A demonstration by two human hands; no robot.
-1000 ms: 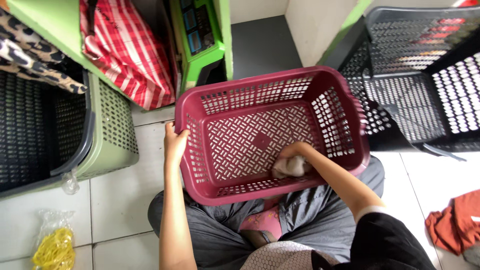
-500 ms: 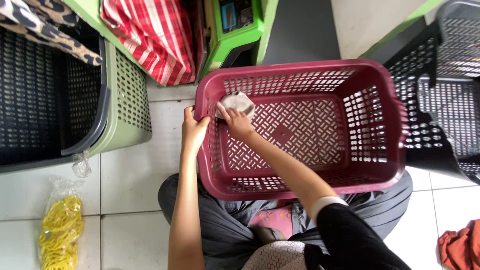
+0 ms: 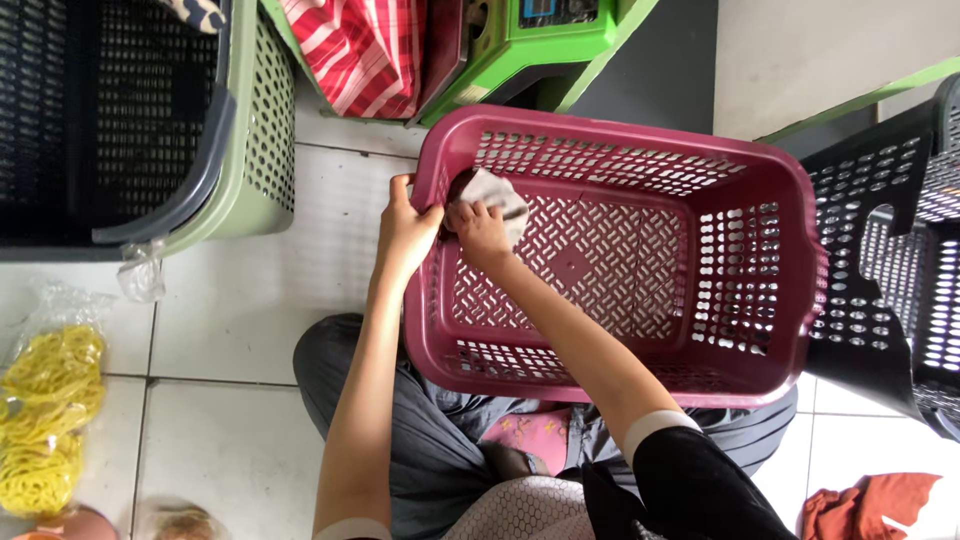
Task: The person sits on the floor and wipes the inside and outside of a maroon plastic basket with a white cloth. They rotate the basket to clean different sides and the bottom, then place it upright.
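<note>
Right hand (image 3: 480,232) partly hides the cloth (image 3: 497,192).

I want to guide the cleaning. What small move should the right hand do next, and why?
Probably slide the cloth along the far wall of the maroon basket. The right hand presses it into the near-left corner, while the left hand steadies the rim.

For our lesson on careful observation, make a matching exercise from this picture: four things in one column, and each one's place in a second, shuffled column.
Things:
1. pale cloth
2. left hand
3. bag of yellow rubber bands
4. striped red cloth

Places:
A. on the floor tiles at far left
B. gripping the rim of the maroon basket
C. at the top, beside the green stand
D. under the right hand, inside the basket's corner

Pairs: 1-D, 2-B, 3-A, 4-C
</note>
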